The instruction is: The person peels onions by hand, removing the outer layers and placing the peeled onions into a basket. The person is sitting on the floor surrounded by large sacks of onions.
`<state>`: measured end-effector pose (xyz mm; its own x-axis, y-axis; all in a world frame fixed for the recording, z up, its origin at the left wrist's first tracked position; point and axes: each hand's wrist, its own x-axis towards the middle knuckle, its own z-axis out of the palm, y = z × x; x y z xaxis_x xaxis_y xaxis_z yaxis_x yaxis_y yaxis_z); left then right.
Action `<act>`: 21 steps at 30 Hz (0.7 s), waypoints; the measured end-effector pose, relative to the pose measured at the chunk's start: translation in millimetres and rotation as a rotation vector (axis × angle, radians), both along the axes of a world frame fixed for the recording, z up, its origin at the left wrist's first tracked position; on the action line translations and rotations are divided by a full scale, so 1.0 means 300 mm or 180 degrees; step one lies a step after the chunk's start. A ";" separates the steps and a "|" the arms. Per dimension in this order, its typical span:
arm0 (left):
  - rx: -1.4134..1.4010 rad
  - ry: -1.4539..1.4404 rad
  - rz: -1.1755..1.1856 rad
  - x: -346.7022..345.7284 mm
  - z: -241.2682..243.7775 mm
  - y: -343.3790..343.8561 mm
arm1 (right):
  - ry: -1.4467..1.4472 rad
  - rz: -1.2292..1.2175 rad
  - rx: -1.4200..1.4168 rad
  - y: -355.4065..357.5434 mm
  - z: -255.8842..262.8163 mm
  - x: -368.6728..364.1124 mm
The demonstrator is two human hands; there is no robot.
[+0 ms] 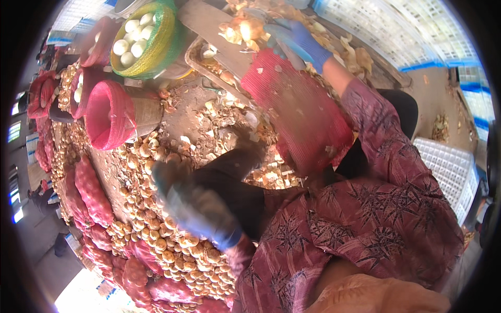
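Note:
My left hand, in a grey and blue work glove, is blurred by motion. It is over the edge of a large heap of unpeeled onions, beside my dark trouser leg. Whether its fingers hold an onion is not clear. My right hand, gloved with a blue cuff, is at the far end of a red mesh cloth spread in front of me. Near its fingers lie onion skins, brightly lit; its grip is blurred. A wooden board lies to the left of those skins.
Peeled white onions fill a yellow-green mesh-lined bucket. A pink mesh-lined bucket stands nearer. Filled red mesh sacks lie at left. Loose skins litter the floor. White plastic crates stand at the upper right.

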<state>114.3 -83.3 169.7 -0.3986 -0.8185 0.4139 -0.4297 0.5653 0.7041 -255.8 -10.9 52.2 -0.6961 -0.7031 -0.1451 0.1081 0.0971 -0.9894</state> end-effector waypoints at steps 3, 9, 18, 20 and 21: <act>0.2386 0.0704 -0.0214 -0.174 -0.232 0.147 | -0.0411 -0.0168 0.0032 0.170 0.093 0.149; 0.3944 0.0970 -0.0557 -0.314 -0.585 0.392 | -0.0814 -0.0745 0.0067 0.506 -0.017 0.356; 0.2247 -0.0212 -0.2000 -0.226 -0.798 0.271 | -0.1847 -0.0517 0.0006 0.486 -0.100 0.446; 0.2139 -0.0311 -0.2325 -0.174 -0.781 0.247 | -0.1990 -0.0345 -0.0032 0.473 -0.062 0.464; 0.3331 0.0184 -0.2099 -0.217 -0.642 0.287 | -0.2047 -0.0297 -0.0033 0.479 -0.062 0.465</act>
<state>49.2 3.0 -23.0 -0.8628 -0.4157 -0.2876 -0.2299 -0.1840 0.9557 -116.4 132.9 33.5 -0.5309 -0.6475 -0.5468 0.6868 0.0493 -0.7252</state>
